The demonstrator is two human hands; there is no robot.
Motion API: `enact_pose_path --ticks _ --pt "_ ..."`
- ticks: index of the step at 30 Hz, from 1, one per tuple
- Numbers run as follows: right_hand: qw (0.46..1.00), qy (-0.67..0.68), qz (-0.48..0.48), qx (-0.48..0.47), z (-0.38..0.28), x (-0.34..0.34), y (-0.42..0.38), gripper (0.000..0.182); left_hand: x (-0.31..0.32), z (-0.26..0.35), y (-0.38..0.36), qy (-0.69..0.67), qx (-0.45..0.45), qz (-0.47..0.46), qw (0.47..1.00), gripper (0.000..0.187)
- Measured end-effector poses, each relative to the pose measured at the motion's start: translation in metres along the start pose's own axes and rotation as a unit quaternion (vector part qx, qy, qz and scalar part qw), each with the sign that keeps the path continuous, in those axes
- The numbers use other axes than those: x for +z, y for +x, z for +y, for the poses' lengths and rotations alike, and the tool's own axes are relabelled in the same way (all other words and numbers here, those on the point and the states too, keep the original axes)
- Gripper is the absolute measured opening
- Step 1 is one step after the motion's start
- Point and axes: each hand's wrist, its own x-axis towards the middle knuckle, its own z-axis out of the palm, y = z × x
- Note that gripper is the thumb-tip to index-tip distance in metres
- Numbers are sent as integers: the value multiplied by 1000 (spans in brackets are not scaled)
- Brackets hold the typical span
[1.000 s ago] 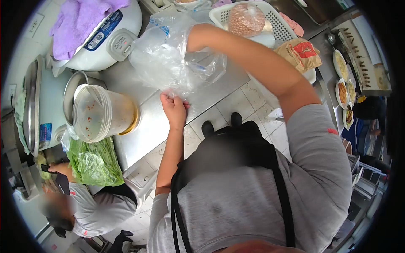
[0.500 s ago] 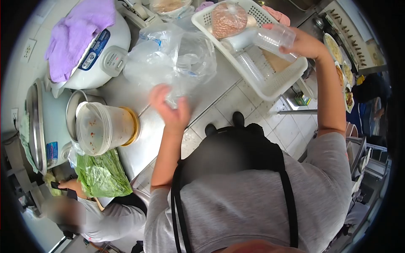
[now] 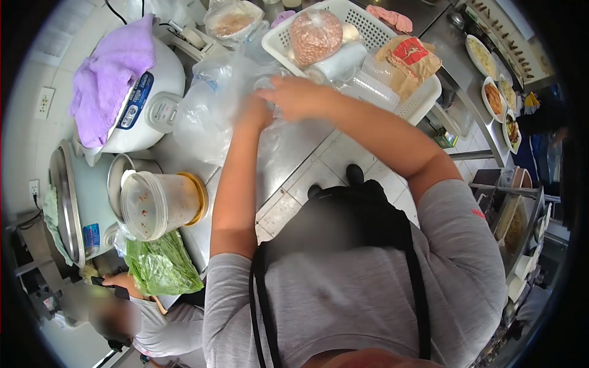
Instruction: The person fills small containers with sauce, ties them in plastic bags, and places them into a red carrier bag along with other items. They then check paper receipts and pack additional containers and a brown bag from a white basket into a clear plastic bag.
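A large clear plastic bag (image 3: pixel 202 116) lies on the steel counter (image 3: pixel 215 202), and both hands are at its right part. Blurred by motion, my left hand (image 3: pixel 254 111) touches the bag; its fingers cannot be made out. My right hand (image 3: pixel 293 97) reaches across from the right, close above my left hand, with its index finger stretched out over the bag. Behind it stands a white perforated basket (image 3: pixel 423 101) holding a bag of pinkish grains (image 3: pixel 316 37), stacked clear plastic cups (image 3: pixel 374 89) and a brown paper bag (image 3: pixel 408 61).
To the left are a white cooker (image 3: pixel 147 126) under a purple towel (image 3: pixel 113 80), a clear tub (image 3: pixel 147 202) and bagged green leaves (image 3: pixel 162 264). Another person (image 3: pixel 165 328) is at lower left. Plates of food (image 3: pixel 494 98) line a counter at the right.
My right hand has let go of a clear cup over the basket and moved left to the plastic bag. My left hand has moved slightly up onto the bag. The brown paper bag now shows fully.
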Motion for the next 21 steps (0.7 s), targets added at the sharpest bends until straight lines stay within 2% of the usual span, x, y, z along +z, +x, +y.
enact_pose_path --ticks 3,6,9,12,13,15,17,21 --pt "993 16 -70 92 5 37 15 31 6 -12 2 -59 55 69 994 56" --pt "992 28 -98 73 -5 8 18 30 -4 -10 -4 -99 46 64 992 52" --pt "993 109 40 36 -9 -36 -5 29 -1 -21 1 -162 120 110 973 43" --pt "984 106 142 24 15 -81 -57 27 -42 7 -38 -248 64 75 964 44" --pt "978 88 187 21 26 -90 -80 27 -48 15 -51 -269 92 90 954 46" --pt "981 92 96 139 39 -106 -124 29 -52 37 -69 -312 148 122 931 48" --pt "968 103 67 218 54 -102 -159 32 -46 65 -74 -308 228 193 903 49" --pt "961 77 98 247 73 -75 -193 36 -31 130 -69 -380 325 180 847 57"
